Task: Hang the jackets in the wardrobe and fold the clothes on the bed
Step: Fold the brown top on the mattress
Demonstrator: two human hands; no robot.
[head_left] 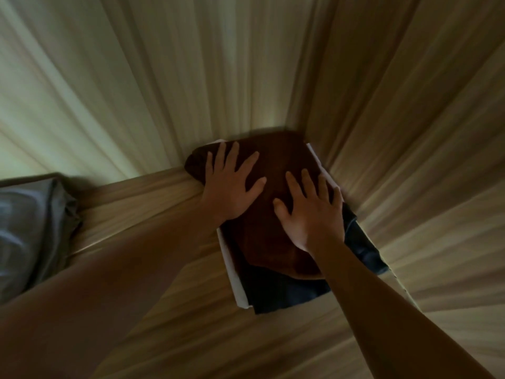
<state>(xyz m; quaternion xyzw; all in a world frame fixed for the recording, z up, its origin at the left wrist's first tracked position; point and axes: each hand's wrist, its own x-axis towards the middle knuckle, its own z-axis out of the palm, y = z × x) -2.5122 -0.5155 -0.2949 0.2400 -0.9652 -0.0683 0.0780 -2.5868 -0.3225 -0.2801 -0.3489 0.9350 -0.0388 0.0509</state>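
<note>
A folded dark brown garment [273, 165] lies on top of a small stack in the corner of a wooden wardrobe shelf [169, 310]. Under it show a folded dark blue garment [284, 294] and a white one [235, 280]. My left hand [232, 184] lies flat on the left part of the brown garment, fingers spread and straight. Beside it, my right hand [311, 212] presses flat on the right part, fingers spread too. Neither hand grips anything.
Wooden wardrobe walls [410, 132] close in the stack at the back and right. At the far left, grey bedding [30, 228] lies beyond the shelf's edge. The frame is blurred by motion.
</note>
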